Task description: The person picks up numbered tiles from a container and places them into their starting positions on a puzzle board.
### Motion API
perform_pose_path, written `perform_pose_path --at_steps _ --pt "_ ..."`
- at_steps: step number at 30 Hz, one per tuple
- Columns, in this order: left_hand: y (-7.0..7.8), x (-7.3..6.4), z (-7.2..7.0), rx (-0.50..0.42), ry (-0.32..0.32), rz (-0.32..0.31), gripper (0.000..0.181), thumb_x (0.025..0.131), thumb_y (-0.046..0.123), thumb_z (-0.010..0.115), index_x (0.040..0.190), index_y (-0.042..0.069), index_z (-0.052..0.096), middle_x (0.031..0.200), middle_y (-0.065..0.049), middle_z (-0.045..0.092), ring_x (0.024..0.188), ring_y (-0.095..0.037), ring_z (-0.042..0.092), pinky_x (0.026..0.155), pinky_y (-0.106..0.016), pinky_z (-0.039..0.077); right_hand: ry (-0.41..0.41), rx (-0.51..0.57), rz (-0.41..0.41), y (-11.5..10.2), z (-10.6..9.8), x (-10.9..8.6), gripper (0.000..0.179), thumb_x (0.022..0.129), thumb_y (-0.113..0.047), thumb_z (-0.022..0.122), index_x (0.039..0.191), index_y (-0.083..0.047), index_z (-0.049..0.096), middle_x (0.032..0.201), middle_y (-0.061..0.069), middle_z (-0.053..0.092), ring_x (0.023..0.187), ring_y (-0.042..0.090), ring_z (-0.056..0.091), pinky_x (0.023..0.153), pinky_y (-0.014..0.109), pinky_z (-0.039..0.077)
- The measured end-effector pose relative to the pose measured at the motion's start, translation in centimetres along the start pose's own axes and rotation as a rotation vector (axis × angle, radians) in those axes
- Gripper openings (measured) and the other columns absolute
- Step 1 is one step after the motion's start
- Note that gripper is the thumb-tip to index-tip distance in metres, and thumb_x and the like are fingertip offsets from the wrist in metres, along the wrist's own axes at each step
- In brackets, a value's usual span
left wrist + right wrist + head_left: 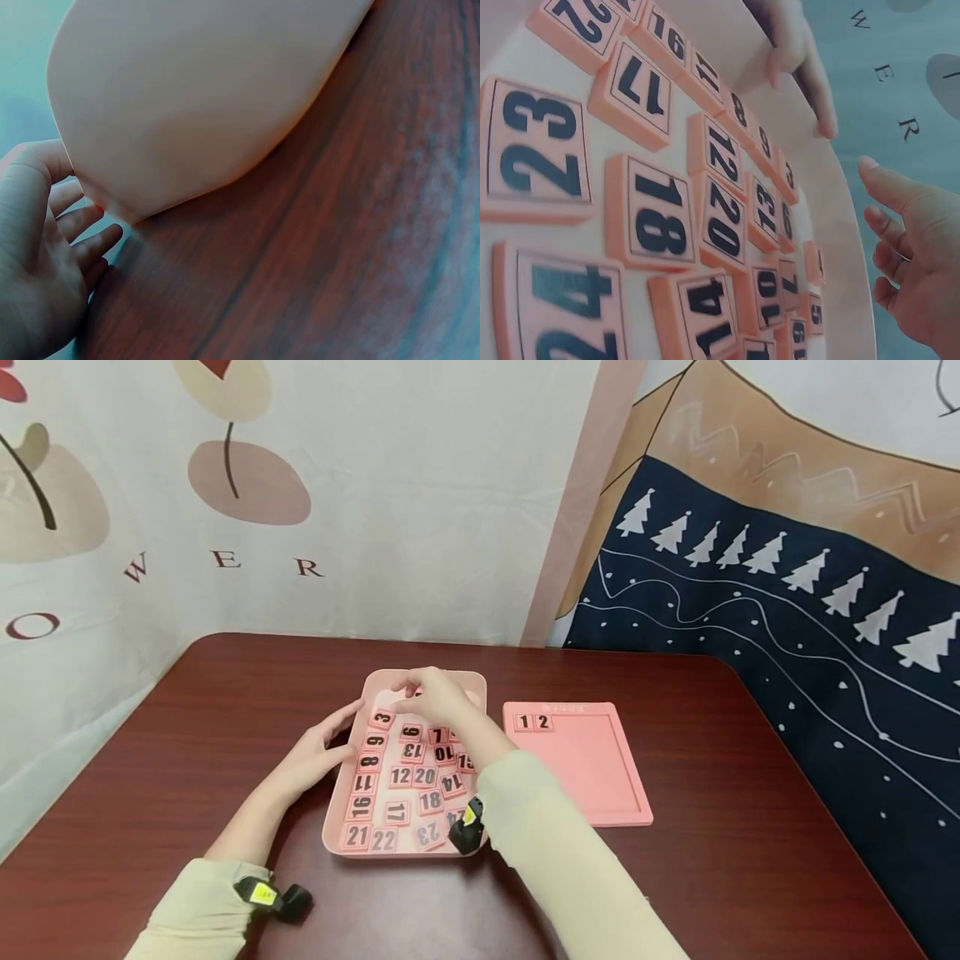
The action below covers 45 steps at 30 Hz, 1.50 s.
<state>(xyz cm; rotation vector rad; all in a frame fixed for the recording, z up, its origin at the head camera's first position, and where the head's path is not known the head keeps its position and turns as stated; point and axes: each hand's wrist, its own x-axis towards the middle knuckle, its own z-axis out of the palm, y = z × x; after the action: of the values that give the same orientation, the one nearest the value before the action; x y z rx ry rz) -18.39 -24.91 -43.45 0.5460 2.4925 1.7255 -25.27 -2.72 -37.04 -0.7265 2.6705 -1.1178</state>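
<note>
Pink square tiles with bold black numerals [423, 777] lie flat, at various angles, in a shallow pink tray with rounded corners [339, 806], itself on a dark reddish-brown wood-grain table [712, 860]. Nearest are two pale yellow-green sleeves [555, 827], a small black wrist camera with a yellow label [273, 897] at each cuff. At the tray's near end sit 21, 22 and 23; 17 and 18 come next, then 12 and 20 about midway.

The left hand [318, 752] touches the tray's left wall, thumb spread away from its slightly parted fingers. To the tray's right, a pink board with a recessed panel [585, 768] carries tiles 1 and 2 side by side in its far left corner. The right hand [438, 697] is above the tray's far end, near tile 3, its thumb apart from loosely bent fingers.

Beyond the table hang a white cloth printed with letters [420, 527] and a navy cloth with white trees [750, 618].
</note>
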Motion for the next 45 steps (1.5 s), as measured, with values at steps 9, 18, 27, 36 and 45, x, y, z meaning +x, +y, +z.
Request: perform_pose_path --at_steps 9,18,27,36,45 --pt "0.0 0.1 0.1 -0.004 -0.001 -0.003 0.073 0.085 -0.001 0.058 0.151 0.006 0.029 0.141 -0.024 0.042 0.122 -0.031 0.041 0.087 -0.018 0.04 -0.04 -0.071 0.006 0.4 1.7 0.2 0.032 0.085 -0.02 0.073 0.117 -0.015 0.069 0.095 -0.001 0.061 0.081 0.012 0.054 0.07 0.024 0.043" --pt "0.2 0.1 0.1 0.006 -0.001 -0.013 0.072 0.086 0.0 0.059 0.151 0.007 0.028 0.143 -0.024 0.039 0.127 -0.031 0.037 0.088 -0.015 0.037 -0.017 -0.095 0.032 1.2 2.8 0.3 0.032 0.084 -0.023 0.074 0.115 -0.019 0.07 0.09 -0.007 0.059 0.08 0.008 0.053 0.071 0.024 0.042" --pt "0.1 -0.2 -0.2 0.029 0.012 -0.009 0.073 0.085 0.0 0.06 0.151 0.007 0.029 0.143 -0.024 0.041 0.128 -0.031 0.036 0.091 -0.015 0.033 0.021 -0.137 0.031 1.3 3.9 0.6 0.033 0.082 -0.033 0.076 0.113 -0.022 0.07 0.083 -0.01 0.057 0.073 0.007 0.051 0.067 0.022 0.04" --pt "-0.2 -0.1 -0.1 0.025 0.01 -0.004 0.072 0.085 -0.001 0.059 0.15 0.004 0.029 0.143 -0.025 0.04 0.127 -0.032 0.036 0.09 -0.013 0.034 0.028 -0.21 0.046 1.7 4.2 0.5 0.032 0.082 -0.037 0.075 0.111 -0.024 0.071 0.081 -0.011 0.056 0.073 0.007 0.049 0.069 0.023 0.038" --pt "-0.1 0.2 0.0 0.016 0.003 0.001 0.073 0.085 -0.002 0.058 0.151 0.005 0.028 0.143 -0.025 0.04 0.126 -0.032 0.037 0.089 -0.015 0.036 0.075 -0.274 0.052 2.4 4.3 0.7 0.028 0.082 -0.046 0.073 0.103 -0.028 0.07 0.077 -0.015 0.054 0.071 0.006 0.048 0.077 0.028 0.035"
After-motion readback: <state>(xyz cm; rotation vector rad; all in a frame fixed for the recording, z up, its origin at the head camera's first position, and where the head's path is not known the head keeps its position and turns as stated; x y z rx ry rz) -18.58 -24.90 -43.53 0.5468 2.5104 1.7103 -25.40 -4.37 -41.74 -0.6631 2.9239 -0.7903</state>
